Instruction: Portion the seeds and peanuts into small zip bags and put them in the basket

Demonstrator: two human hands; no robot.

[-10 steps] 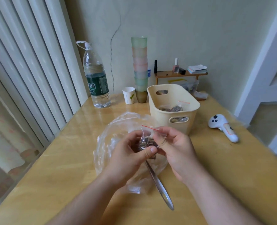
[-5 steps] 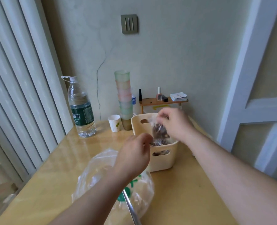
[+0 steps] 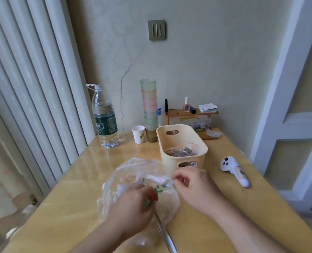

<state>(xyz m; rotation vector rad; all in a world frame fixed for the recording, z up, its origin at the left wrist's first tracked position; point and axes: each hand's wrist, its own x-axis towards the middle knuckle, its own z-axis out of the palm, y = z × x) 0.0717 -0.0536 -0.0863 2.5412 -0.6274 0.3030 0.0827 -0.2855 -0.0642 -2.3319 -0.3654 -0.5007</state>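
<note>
1. Both hands work at a large clear plastic bag [image 3: 133,181] lying on the wooden surface [image 3: 215,207]. Left hand [image 3: 133,209] has its fingers curled at the bag's opening, just above a metal spoon handle [image 3: 165,236]; motion blur hides whether it grips the film, the spoon or both. Right hand [image 3: 191,185] pinches the crinkled bag rim between thumb and fingertips.
2. Behind the bag, nearly touching it, stands a cream basket [image 3: 169,141] already holding several filled small zip bags [image 3: 180,152].
3. Judging by its folds, the big bag is thin, limp and slippery; it likely collapses unless its rim is held open.
4. Small zip bags look light and floppy; the red seal strip seems the firmest place to take hold.
5. Loose seeds may spill, so a level spoon matters.
</note>
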